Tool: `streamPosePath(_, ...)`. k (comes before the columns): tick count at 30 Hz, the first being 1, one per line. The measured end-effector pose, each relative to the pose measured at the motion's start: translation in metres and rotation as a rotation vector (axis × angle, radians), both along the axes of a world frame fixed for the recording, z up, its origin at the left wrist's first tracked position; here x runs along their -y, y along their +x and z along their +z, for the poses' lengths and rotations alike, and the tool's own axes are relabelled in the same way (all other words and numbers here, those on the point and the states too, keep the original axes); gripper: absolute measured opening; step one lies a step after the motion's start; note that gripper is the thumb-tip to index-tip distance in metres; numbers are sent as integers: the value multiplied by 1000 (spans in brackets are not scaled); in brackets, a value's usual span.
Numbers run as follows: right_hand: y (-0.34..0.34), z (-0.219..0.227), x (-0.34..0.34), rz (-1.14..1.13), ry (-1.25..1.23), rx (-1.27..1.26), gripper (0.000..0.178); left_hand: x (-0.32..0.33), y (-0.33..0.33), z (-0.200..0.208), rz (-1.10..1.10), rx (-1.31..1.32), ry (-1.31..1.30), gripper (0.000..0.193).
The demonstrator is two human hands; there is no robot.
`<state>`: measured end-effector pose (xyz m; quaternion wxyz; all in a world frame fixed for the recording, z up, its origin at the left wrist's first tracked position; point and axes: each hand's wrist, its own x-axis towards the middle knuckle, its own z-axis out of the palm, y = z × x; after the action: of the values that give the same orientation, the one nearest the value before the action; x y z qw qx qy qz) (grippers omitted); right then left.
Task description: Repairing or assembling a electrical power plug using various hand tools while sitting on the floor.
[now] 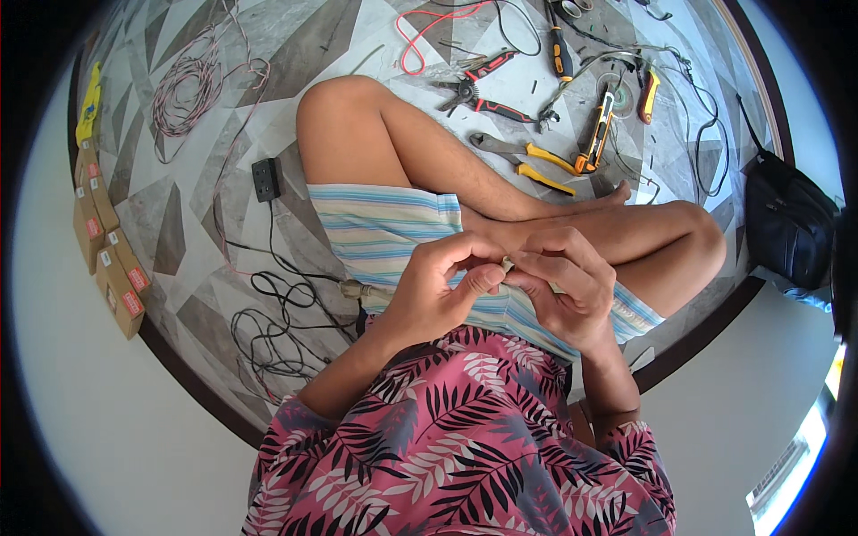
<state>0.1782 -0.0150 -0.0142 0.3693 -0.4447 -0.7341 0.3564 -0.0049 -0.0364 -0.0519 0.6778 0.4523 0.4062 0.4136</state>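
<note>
Above my lap my two hands meet fingertip to fingertip. Between them shows a small whitish piece (507, 264), too small and too covered for me to tell its kind. My left hand (454, 281) pinches it from the left with thumb and forefinger. From the right, the thumb and curled fingers of my right hand (567, 281) close on the same piece. Beyond my crossed legs lie yellow-handled pliers (525, 161), an orange and black utility knife (597, 129) and a red and black plier-like tool (483, 94).
Farther off lie a screwdriver (560, 55) and a yellow-handled cutter (649, 95) among loose wires. At left are a coiled pale wire (188, 94), a black socket block (265, 180), tangled black cable (281, 299) and cardboard boxes (116, 281). A black bag (786, 219) rests at right.
</note>
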Motion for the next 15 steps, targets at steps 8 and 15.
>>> streamPosePath(8,5,2,-2,51,-3,137,24,6,8,-5,18,196,-240,16)
streamPosePath(15,10,-13,-12,128,97,28,30,5,14,1,99,229,-294,13)
